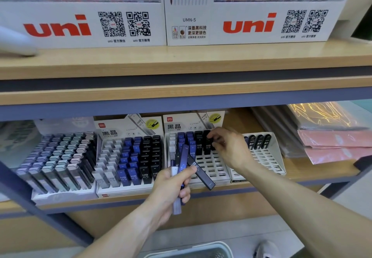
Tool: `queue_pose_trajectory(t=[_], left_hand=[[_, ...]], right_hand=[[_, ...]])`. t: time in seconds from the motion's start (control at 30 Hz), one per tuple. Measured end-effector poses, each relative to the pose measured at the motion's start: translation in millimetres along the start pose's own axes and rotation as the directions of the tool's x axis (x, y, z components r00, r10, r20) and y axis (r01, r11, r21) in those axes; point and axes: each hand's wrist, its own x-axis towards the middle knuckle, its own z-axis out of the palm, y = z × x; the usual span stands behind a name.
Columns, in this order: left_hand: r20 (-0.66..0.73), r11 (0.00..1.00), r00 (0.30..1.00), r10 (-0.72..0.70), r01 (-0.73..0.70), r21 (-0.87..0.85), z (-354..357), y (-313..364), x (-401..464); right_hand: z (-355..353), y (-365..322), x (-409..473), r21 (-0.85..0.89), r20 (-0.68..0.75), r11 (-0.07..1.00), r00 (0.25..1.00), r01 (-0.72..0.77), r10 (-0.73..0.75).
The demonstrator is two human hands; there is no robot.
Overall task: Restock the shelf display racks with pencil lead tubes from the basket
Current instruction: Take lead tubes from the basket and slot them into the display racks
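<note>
My left hand (171,185) grips a fan of several pencil lead tubes (184,167), blue, black and clear, in front of the lower shelf. My right hand (227,147) reaches into the half-filled white display rack (209,167), its fingertips pinching a black lead tube (208,143) standing in the rack's back row. Only the back rows of that rack hold tubes; its front slots are bare. The basket's pale green rim (189,250) shows at the bottom edge.
A full rack of white, blue and black tubes (128,157) stands to the left, with a pastel-tube rack (60,157) beyond it. Another partly filled rack (261,151) sits on the right, beside pink packets (332,145). White uni display boxes (84,24) fill the upper shelf.
</note>
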Motion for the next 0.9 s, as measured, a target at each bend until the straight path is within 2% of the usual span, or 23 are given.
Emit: queue_pose_trajectory(t=[0.17, 0.23, 0.27, 0.33, 0.4, 0.47, 0.6, 0.77, 0.9], left_hand=[[0.006, 1.000, 1.000, 0.005, -0.005, 0.007, -1, 2, -1], [0.006, 1.000, 1.000, 0.006, -0.006, 0.006, 0, 2, -2], [0.006, 1.000, 1.000, 0.005, -0.005, 0.003, -1, 2, -2], [0.008, 1.000, 1.000, 0.002, -0.002, -0.002, -1, 1, -1], [0.011, 1.000, 1.000, -0.003, 0.003, -0.004, -1, 1, -1], [0.013, 1.000, 1.000, -0.008, 0.009, -0.005, 0, 0, -1], [0.009, 1.000, 1.000, -0.002, 0.003, -0.029, 1, -1, -1], [-0.008, 0.999, 1.000, -0.010, 0.010, -0.031, -2, -3, -1], [0.004, 1.000, 1.000, -0.015, 0.015, -0.012, -4, -4, -3]], right_hand=[[-4, -8, -3, -0.058, 0.001, 0.998, 1.000, -0.025, 0.025], [-9, -21, -7, 0.014, 0.004, 0.998, 0.998, -0.068, 0.068], [-12, -29, -10, 0.117, 0.064, 0.984, 0.990, -0.134, 0.128], [-19, -45, -19, 0.331, 0.333, 0.884, 0.917, -0.331, 0.219], [-24, -52, -29, 0.375, 0.561, 0.807, 0.805, -0.456, 0.194], [-25, -52, -35, 0.379, 0.625, 0.802, 0.767, -0.462, 0.146], [-28, -48, -34, 0.414, 0.593, 0.813, 0.799, -0.409, 0.100], [-33, -36, -27, 0.358, 0.445, 0.885, 0.888, -0.298, 0.119], [-29, -27, -26, 0.342, 0.424, 0.894, 0.897, -0.289, 0.128]])
